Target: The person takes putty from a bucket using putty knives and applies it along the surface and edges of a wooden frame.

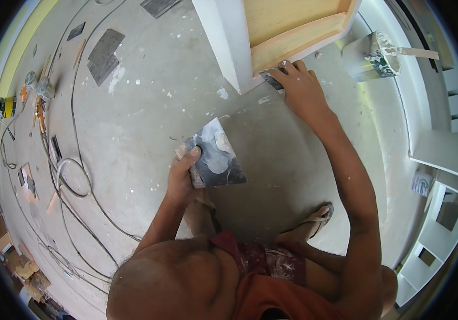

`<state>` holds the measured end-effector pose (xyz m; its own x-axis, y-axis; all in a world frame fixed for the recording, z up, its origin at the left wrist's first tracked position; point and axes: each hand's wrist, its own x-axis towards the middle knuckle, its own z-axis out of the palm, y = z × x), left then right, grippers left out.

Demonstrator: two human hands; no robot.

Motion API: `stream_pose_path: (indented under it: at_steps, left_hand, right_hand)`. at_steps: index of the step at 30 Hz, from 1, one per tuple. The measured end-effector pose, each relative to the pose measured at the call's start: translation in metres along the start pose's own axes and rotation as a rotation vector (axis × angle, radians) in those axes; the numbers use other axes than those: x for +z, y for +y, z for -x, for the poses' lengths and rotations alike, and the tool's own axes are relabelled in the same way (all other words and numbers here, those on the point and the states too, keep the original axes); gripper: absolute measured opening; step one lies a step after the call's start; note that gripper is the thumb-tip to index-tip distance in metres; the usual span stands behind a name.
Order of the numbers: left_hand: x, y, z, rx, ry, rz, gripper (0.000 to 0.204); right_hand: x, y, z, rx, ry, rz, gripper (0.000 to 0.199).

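My left hand (181, 173) is closed round the edge of a dark, flat putty board (231, 172), thumb on top. Pale grey putty (215, 159) is smeared across the board's face, with a thicker whitish lump near its upper edge. Further ahead, my right hand (302, 90) grips a small dark scraper (272, 81), whose handle, if any, is hidden by the fingers. It rests at the bottom edge of a white cabinet (222, 40), close to its near corner. The cabinet's open side shows bare light wood (287, 21) within.
A putty-smeared bucket (359, 57) with a wooden stick (413, 52) lies tipped at the right. Cables (74, 186) and spray guns (41, 114) lie on the left floor. Dark sheet offcuts (103, 53) lie at far left. White frames (431, 240) stand at right.
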<state>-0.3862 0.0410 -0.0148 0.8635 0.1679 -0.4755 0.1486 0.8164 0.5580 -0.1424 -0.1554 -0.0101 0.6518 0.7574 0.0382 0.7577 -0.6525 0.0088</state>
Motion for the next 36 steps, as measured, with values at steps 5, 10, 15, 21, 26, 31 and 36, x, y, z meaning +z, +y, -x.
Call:
stream_pose_path:
  at_steps: [5,10,15,21,26,31,36]
  left_hand:
    - [-0.005,-0.001,0.003,-0.011,0.007,-0.004,0.046]
    - [-0.013,-0.002,0.001,-0.027,0.032,-0.019,0.047]
    - [-0.005,-0.003,-0.003,-0.036,0.115,0.084,0.043]
    - [-0.015,-0.004,-0.013,-0.13,-0.073,0.337,0.038]
    - [0.0,0.014,0.009,-0.018,-0.021,0.112,0.046]
    - [-0.009,0.026,0.01,0.023,-0.062,0.007,0.052]
    - [-0.03,0.016,0.012,-0.007,0.027,0.069,0.049]
  right_hand:
    - [0.006,0.001,-0.015,-0.056,-0.035,0.029,0.044]
    - [-0.015,0.009,-0.025,-0.143,-0.205,-0.032,0.044]
    - [-0.029,0.009,0.0,-0.117,-0.155,-0.272,0.058]
    - [-0.035,-0.092,0.05,-0.292,-0.083,-0.826,0.07]
    - [0.008,-0.102,0.059,-0.198,-0.154,-0.558,0.059]
    - [0.024,-0.096,0.057,0.151,-0.233,-0.939,0.051]
    - [0.007,-0.103,0.05,0.115,-0.152,-0.779,0.044]
